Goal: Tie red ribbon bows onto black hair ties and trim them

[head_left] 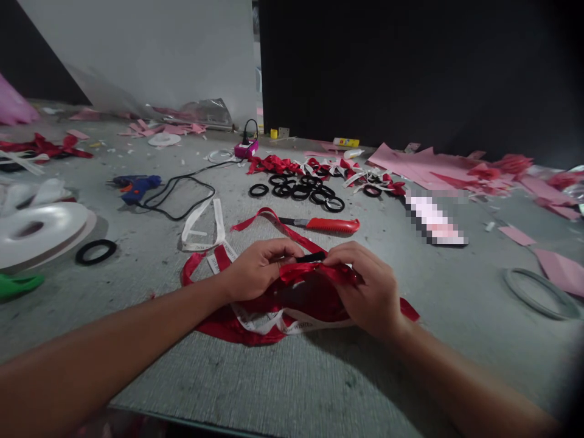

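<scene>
Both my hands, left (258, 267) and right (365, 292), pinched fingers on red ribbon (314, 274) and a black hair tie (311, 258) at near-centre bench (456, 316); bow unfinished, finished bows (292, 164) far behind.

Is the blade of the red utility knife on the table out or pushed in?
Out. The red utility knife lies flat on the table, and a dark blade sticks out from its left end.
</scene>
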`<state>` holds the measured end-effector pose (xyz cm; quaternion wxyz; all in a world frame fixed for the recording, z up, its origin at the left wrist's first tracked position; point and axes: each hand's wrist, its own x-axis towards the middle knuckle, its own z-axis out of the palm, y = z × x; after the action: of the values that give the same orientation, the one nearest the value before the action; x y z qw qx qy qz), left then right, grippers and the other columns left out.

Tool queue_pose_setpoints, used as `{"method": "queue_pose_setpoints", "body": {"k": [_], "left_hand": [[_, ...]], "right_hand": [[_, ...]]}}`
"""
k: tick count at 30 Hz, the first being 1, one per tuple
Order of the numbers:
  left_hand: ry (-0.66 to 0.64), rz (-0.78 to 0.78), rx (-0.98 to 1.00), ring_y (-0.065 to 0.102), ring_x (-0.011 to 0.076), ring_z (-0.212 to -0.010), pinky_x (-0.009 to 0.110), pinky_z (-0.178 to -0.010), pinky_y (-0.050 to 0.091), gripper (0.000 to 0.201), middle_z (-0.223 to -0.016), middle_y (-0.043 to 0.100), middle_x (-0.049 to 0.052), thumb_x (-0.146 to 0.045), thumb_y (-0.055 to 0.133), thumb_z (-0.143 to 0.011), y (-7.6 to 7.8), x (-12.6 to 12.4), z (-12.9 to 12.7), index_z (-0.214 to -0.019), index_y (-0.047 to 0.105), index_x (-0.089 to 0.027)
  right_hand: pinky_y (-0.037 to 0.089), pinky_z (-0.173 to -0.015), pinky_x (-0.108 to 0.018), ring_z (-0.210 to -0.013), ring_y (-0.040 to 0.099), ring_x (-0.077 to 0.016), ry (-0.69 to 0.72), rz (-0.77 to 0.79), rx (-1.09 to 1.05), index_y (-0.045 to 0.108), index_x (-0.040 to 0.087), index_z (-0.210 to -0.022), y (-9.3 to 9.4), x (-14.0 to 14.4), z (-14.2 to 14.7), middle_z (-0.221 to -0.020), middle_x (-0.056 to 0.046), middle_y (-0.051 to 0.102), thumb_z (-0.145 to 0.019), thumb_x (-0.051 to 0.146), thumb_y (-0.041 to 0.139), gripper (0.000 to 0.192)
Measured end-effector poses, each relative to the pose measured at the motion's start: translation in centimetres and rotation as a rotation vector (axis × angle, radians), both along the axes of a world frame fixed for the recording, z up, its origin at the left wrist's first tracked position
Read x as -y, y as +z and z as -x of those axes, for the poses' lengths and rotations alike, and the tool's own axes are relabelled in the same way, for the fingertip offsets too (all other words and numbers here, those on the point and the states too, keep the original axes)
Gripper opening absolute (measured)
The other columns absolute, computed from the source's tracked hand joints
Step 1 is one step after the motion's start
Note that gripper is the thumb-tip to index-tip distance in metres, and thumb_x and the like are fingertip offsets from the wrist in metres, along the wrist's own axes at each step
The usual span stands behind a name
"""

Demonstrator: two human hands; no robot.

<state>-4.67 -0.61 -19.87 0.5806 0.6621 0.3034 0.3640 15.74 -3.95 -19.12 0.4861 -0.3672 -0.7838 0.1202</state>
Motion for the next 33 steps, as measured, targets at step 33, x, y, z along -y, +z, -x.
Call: {"method": "queue_pose_setpoints", "body": {"k": [33], "left_hand": [[-0.081,-0.260,-0.143,0.059,0.0140,-0.088,0.028,-0.082,0.046,0.010,-0.092,0.064,0.003,-0.018,0.052,-0.090,-0.15,-0.41,0.55,-0.092,0.062,-0.016]], "right_hand": [[0.047,-0.068,-0.029,-0.080,0.058,-0.0139,0.147,0.223,-0.001,0.066,0.022,-0.112,0.08,-0.05,-0.17,-0.090,-0.003,0.061,-0.087,0.016,0.061,0.026]]}}
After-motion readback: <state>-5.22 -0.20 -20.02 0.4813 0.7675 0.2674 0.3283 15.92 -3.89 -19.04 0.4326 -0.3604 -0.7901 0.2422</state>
